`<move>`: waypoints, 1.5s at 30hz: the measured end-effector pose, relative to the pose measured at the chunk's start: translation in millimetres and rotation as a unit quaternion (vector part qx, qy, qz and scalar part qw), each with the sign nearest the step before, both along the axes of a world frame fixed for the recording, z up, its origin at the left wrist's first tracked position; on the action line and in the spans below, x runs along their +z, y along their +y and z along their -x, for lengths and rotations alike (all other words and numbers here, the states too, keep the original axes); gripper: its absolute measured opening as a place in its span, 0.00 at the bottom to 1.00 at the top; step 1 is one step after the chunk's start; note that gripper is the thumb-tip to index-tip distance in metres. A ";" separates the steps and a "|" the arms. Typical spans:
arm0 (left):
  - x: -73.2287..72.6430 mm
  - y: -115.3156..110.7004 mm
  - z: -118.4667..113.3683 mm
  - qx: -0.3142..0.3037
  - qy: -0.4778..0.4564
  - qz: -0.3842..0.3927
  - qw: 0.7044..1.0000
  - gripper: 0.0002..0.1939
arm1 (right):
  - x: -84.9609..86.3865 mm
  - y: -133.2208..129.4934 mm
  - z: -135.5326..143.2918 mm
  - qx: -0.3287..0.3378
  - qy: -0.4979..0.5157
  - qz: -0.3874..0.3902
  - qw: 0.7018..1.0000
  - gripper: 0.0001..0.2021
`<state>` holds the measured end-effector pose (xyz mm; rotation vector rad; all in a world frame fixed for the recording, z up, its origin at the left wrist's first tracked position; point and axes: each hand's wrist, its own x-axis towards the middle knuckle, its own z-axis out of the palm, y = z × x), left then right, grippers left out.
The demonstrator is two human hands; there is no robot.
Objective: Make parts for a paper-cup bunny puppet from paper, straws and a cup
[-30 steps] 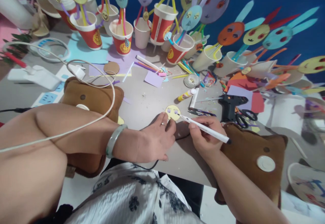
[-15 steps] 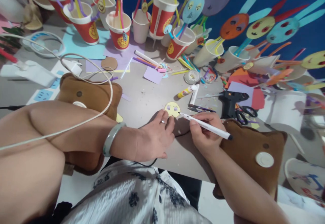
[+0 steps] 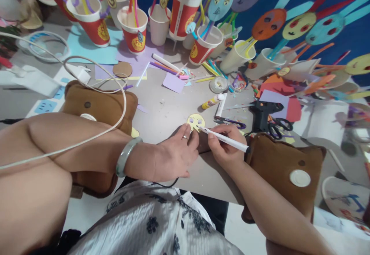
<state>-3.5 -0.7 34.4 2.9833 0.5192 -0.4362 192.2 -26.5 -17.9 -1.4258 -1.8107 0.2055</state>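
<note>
A small round yellow paper face (image 3: 195, 121) with drawn lashes and purple eyes lies flat on the table. My left hand (image 3: 176, 153) rests palm down, its stretched fingertips pressing the lower edge of the paper. Between the fingers of my right hand (image 3: 228, 145) is a white marker (image 3: 227, 140). Its tip is over the middle of the face, below the eyes; whether it touches the paper is hard to tell. A glue stick (image 3: 212, 101) lies just behind the paper, and scissors (image 3: 229, 123) with dark purple handles are to the right.
Paper cups (image 3: 134, 29) with pipe cleaners and paper faces stand along the back. A black glue gun (image 3: 263, 114) lies at right. Brown cushions (image 3: 101, 104) sit under both forearms. A white cable (image 3: 123, 104) loops over my left arm. Paper scraps (image 3: 173, 82) lie behind the glue stick.
My right hand has moved left with the marker, bringing its tip from the face's right edge to its middle. My left hand has stayed on the paper.
</note>
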 end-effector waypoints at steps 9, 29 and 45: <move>1.6 0.6 -0.4 -0.007 0.006 -0.003 1.000 0.36 | 3.8 1.7 2.1 -0.014 0.001 0.034 0.999 0.04; 17.5 5.9 -2.2 -0.015 0.068 0.007 0.998 0.36 | 3.9 -0.1 2.7 -0.017 0.008 0.035 0.999 0.04; 12.7 5.6 -1.2 -0.019 0.055 0.004 0.998 0.35 | 4.2 1.6 3.0 -0.009 -0.005 0.016 1.000 0.03</move>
